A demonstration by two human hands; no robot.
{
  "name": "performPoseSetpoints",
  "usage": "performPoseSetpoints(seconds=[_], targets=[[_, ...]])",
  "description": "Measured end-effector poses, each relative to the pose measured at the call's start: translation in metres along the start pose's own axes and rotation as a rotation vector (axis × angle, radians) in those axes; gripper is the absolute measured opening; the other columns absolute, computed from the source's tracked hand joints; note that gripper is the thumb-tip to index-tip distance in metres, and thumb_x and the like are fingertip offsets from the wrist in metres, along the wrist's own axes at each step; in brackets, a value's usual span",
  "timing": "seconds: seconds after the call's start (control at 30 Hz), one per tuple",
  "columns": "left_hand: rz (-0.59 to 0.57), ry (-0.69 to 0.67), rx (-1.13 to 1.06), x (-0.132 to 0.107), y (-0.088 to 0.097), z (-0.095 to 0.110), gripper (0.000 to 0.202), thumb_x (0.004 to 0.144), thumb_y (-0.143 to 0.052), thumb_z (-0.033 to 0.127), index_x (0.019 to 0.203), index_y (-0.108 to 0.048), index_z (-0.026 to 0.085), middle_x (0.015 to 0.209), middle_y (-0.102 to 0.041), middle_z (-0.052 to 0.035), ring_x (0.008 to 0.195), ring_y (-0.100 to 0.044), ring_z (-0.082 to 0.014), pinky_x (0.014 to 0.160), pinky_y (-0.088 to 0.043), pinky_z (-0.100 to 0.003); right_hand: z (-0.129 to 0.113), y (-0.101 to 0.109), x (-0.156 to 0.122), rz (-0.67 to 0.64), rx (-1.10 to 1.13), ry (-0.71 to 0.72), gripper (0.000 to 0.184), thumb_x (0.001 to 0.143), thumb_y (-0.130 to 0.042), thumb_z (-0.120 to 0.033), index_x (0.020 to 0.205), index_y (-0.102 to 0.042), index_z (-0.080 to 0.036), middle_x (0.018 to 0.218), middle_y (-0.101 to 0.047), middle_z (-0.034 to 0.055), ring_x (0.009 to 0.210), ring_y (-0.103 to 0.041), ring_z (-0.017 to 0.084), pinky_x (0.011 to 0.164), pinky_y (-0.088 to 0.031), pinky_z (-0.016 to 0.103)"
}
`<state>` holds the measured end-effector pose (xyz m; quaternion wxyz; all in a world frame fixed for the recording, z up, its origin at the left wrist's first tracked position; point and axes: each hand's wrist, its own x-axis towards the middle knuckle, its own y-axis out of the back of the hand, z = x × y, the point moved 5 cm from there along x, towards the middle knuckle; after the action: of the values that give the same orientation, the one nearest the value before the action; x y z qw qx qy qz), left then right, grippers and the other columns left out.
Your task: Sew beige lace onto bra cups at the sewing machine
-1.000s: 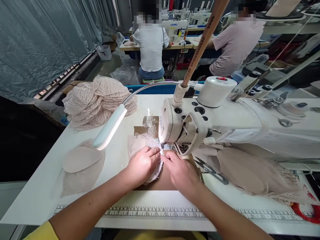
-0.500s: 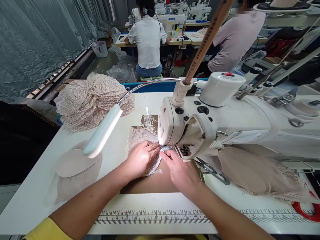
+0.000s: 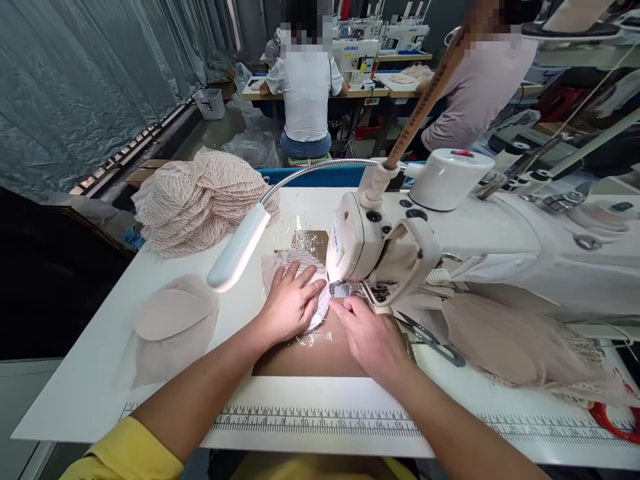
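Note:
Under the needle of a white sewing machine (image 3: 350,247) lies a pale lace fabric piece (image 3: 320,317), round-edged, with a clear film strip by its lower edge. My left hand (image 3: 293,303) rests flat on the lace, fingers spread, just left of the presser foot (image 3: 336,289). On the other side, my right hand (image 3: 370,337) has its fingers drawn together, its tips at the lace's right edge close to the foot. Whatever those fingers may hold is hidden. Both hands are over a brown plate (image 3: 310,360) on the tabletop.
A lace pile (image 3: 200,200) sits at the back left, below a lit lamp (image 3: 240,247). Beige fabric pieces (image 3: 175,320) lie at left, more fabric (image 3: 500,333) at right. Thread snips (image 3: 433,340) and red-handled scissors (image 3: 615,423) are at right. Two people sit beyond the table.
My left hand has gone from bunched fingers by the presser foot to spread fingers flat on the lace. My right hand stays beside the foot. The whole view has shifted slightly.

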<state>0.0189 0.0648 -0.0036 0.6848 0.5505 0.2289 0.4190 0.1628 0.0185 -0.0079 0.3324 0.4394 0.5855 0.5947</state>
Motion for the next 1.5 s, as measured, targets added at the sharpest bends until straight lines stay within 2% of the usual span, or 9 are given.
performPoseSetpoints(seconds=[0.17,0.33,0.47,0.63,0.8,0.87,1.03,1.27,1.5], targets=[[-0.067,0.057,-0.114,-0.009,0.008,-0.01,0.043,0.082,-0.046,0.014,0.121,-0.062,0.022,0.14,-0.051,-0.0049,0.135,-0.034,-0.0373,0.108,-0.022,-0.062,0.005,0.005,-0.005,0.194,0.177,0.058,0.038,0.087,-0.041,-0.007,0.114,-0.065,-0.017,0.096,-0.07,0.0069,0.079,-0.064,0.018,0.067,-0.048,0.028],[-0.34,-0.237,-0.377,-0.047,0.021,0.016,0.045,0.07,-0.054,0.007,0.107,-0.069,0.028,0.131,-0.059,0.0021,0.137,-0.035,-0.0292,0.115,-0.016,-0.056,0.015,0.009,-0.013,0.278,0.388,0.091,0.032,0.091,-0.043,-0.015,0.115,-0.064,-0.017,0.103,-0.071,0.0072,0.092,-0.066,0.019,0.078,-0.052,0.03],[-0.211,-0.318,-0.543,-0.064,0.039,0.03,0.035,0.078,-0.053,0.01,0.107,-0.068,0.023,0.118,-0.067,-0.0031,0.128,-0.048,-0.0228,0.112,-0.032,-0.043,0.011,0.013,-0.015,0.284,0.461,0.16,0.029,0.092,-0.043,-0.016,0.109,-0.066,-0.017,0.095,-0.071,0.0065,0.086,-0.065,0.018,0.074,-0.051,0.029],[0.096,-0.052,-0.435,-0.039,0.048,0.003,0.031,0.085,-0.048,0.016,0.111,-0.065,0.016,0.12,-0.063,-0.0112,0.113,-0.057,-0.0224,0.097,-0.046,-0.036,-0.005,0.015,-0.01,0.209,0.432,0.27,0.029,0.092,-0.043,-0.019,0.113,-0.064,-0.017,0.089,-0.066,0.0073,0.081,-0.06,0.019,0.072,-0.047,0.03],[-0.172,0.153,-0.206,-0.012,0.03,-0.02,0.016,0.076,-0.056,0.021,0.087,-0.067,0.018,0.073,-0.066,-0.0026,0.067,-0.06,-0.019,0.057,-0.045,-0.026,-0.011,0.01,-0.01,0.086,0.305,0.287,0.021,0.093,-0.045,-0.023,0.095,-0.066,-0.018,0.082,-0.06,0.0062,0.077,-0.053,0.019,0.068,-0.041,0.03],[-0.141,0.22,-0.177,-0.011,0.034,-0.026,0.012,0.078,-0.052,0.022,0.076,-0.063,0.018,0.064,-0.061,-0.0008,0.058,-0.056,-0.0171,0.051,-0.039,-0.026,-0.009,0.009,-0.012,0.077,0.323,0.281,0.021,0.093,-0.045,-0.021,0.091,-0.066,-0.018,0.08,-0.058,0.0057,0.076,-0.051,0.018,0.067,-0.039,0.029],[0.083,0.263,-0.167,-0.029,0.05,-0.019,0.021,0.086,-0.043,0.021,0.095,-0.061,0.017,0.091,-0.065,-0.0068,0.082,-0.059,-0.0203,0.069,-0.047,-0.03,-0.006,0.011,-0.014,0.092,0.375,0.269,0.021,0.092,-0.046,-0.019,0.082,-0.065,-0.018,0.077,-0.058,0.0045,0.074,-0.049,0.017,0.066,-0.038,0.028],[-0.08,-0.171,-0.133,-0.039,0.017,0.034,0.029,0.088,-0.046,0.019,0.109,-0.065,0.012,0.122,-0.062,-0.014,0.11,-0.056,-0.0281,0.094,-0.048,-0.043,0.001,0.019,-0.012,0.185,0.384,0.224,0.027,0.094,-0.044,-0.024,0.074,-0.061,-0.018,0.072,-0.057,0.0034,0.07,-0.05,0.016,0.068,-0.037,0.029],[-0.081,-0.027,-0.263,-0.013,0.017,0.021,0.029,0.088,-0.045,0.018,0.113,-0.061,0.016,0.111,-0.062,-0.0127,0.094,-0.061,-0.023,0.081,-0.051,-0.034,0.001,0.008,-0.007,0.05,0.125,0.162,0.028,0.086,-0.044,-0.01,0.099,-0.067,-0.02,0.077,-0.055,0.0029,0.067,-0.046,0.016,0.062,-0.03,0.029]])
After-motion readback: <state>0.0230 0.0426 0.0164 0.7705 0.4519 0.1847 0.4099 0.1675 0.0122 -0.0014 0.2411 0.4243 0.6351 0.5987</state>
